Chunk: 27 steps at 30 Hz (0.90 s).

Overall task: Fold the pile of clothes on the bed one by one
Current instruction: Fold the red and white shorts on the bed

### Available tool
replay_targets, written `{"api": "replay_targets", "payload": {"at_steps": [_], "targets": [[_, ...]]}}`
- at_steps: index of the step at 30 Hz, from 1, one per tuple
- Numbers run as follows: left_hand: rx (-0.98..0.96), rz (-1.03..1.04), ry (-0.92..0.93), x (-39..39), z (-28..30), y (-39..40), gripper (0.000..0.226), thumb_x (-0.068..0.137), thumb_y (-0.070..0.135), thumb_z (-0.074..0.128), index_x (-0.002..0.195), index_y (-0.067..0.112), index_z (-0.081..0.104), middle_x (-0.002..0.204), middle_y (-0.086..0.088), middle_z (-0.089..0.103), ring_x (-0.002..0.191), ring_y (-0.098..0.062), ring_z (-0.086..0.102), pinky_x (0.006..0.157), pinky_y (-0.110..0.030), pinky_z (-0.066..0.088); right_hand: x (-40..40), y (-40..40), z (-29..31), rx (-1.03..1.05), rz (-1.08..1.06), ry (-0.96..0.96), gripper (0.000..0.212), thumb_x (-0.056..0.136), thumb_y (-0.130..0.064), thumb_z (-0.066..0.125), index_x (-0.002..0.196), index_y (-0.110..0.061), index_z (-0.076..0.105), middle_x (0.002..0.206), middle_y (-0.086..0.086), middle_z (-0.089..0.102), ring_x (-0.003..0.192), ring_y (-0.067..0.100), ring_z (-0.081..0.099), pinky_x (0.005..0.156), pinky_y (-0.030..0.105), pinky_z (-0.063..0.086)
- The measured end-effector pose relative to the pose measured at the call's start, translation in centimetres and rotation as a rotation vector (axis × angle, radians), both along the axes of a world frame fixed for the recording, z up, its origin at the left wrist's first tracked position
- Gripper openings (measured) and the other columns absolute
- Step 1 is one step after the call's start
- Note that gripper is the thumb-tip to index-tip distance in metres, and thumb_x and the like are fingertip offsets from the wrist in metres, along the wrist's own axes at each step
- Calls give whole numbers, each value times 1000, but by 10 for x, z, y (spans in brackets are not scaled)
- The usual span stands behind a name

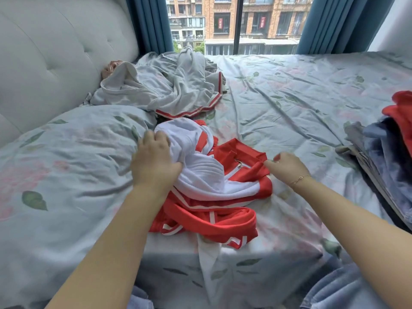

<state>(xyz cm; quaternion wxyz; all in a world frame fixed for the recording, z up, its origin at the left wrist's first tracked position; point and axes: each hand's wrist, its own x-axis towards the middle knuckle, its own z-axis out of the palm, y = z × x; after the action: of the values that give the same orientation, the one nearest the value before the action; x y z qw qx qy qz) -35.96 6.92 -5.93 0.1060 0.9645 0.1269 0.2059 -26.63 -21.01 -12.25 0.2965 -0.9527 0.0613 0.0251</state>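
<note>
Under both hands, mid-bed (289,85), lies a crumpled red-and-white jacket (214,186). Left hand (153,161) clutches its bunched white fabric, fingers curled into the cloth. Right hand (287,166) pinches the red collar edge beside the zipper. Beyond the left fingers sits a grey garment (169,85); right of the right fingers, stacked clothes (388,152).

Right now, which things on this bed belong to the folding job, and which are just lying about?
Part of the job:
- red and white jacket, gripped by left hand and right hand
- grey garment, unfolded
- stack of clothes at the right

Just lying about:
- pillow
- headboard
- curtains
</note>
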Motion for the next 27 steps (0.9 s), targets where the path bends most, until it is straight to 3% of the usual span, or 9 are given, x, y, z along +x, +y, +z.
{"api": "replay_targets", "payload": {"at_steps": [2, 3, 5, 7, 11, 16, 21, 23, 27], "targets": [[94, -149, -103, 12, -4, -15, 48, 72, 13, 72, 117, 15, 56, 118, -12, 50, 111, -34, 48, 85, -43, 41, -3, 0, -4, 232, -6, 191, 37, 87, -30, 61, 58, -16, 43, 54, 4, 42, 47, 19, 39, 42, 19, 33], [124, -246, -124, 17, -8, -23, 47, 72, 10, 70, 117, 18, 58, 121, -9, 53, 116, -33, 47, 90, -44, 38, -5, 0, -6, 304, 0, 240, 40, 86, -31, 63, 58, -20, 37, 51, 1, 34, 44, 16, 30, 38, 18, 25], [161, -439, -42, 28, -14, -37, 39, 80, 22, 67, 118, 24, 60, 138, -1, 49, 136, -26, 34, 107, -45, 22, -4, 1, -16, 354, 27, 263, 35, 82, -31, 70, 60, -20, 46, 52, -1, 36, 46, 14, 33, 40, 20, 25], [157, -493, 198, 39, -29, -43, 42, 90, 43, 57, 130, 32, 53, 156, 4, 28, 147, -17, 13, 116, -44, 6, -5, 6, -21, 471, 50, 220, 11, 82, -19, 71, 78, -11, 65, 66, 4, 54, 61, 16, 50, 49, 23, 38], [115, -374, 565, 42, -60, -37, 59, 94, 62, 32, 148, 40, 26, 162, 7, -10, 149, -23, -7, 112, -61, 10, -6, 22, -25, 817, 92, 118, 21, 95, -5, 55, 115, -9, 60, 100, 4, 65, 83, 9, 60, 70, 14, 50], [128, -253, 666, 28, -61, -37, 60, 97, 59, 25, 152, 36, 21, 151, -10, 28, 133, -41, 29, 107, -49, 32, -4, 20, -33, 721, 81, 82, 25, 97, -4, 50, 122, -6, 55, 110, 7, 63, 100, 17, 58, 86, 25, 47], [53, -227, 796, 2, -43, -63, 57, 102, 49, 21, 147, 17, 35, 146, -17, 41, 129, -36, 43, 101, -40, 36, -2, 10, -31, 788, 134, 39, 29, 96, 7, 45, 116, -9, 58, 93, -2, 63, 68, -7, 60, 66, 6, 46], [98, -272, 808, 9, -32, -66, 49, 105, 36, 21, 151, 18, 26, 146, -17, 40, 126, -37, 46, 97, -42, 39, 0, 5, -31, 746, 134, -14, 28, 95, 5, 47, 116, -10, 59, 98, -1, 64, 77, -3, 60, 69, 4, 45], [69, -180, 636, 64, -19, -57, 26, 92, 26, 45, 108, 13, 62, 110, -10, 69, 107, -27, 60, 80, -31, 45, 3, -4, -29, 658, 155, -106, 27, 94, -1, 52, 116, -10, 65, 107, 4, 68, 99, 14, 61, 92, 25, 46]]}}
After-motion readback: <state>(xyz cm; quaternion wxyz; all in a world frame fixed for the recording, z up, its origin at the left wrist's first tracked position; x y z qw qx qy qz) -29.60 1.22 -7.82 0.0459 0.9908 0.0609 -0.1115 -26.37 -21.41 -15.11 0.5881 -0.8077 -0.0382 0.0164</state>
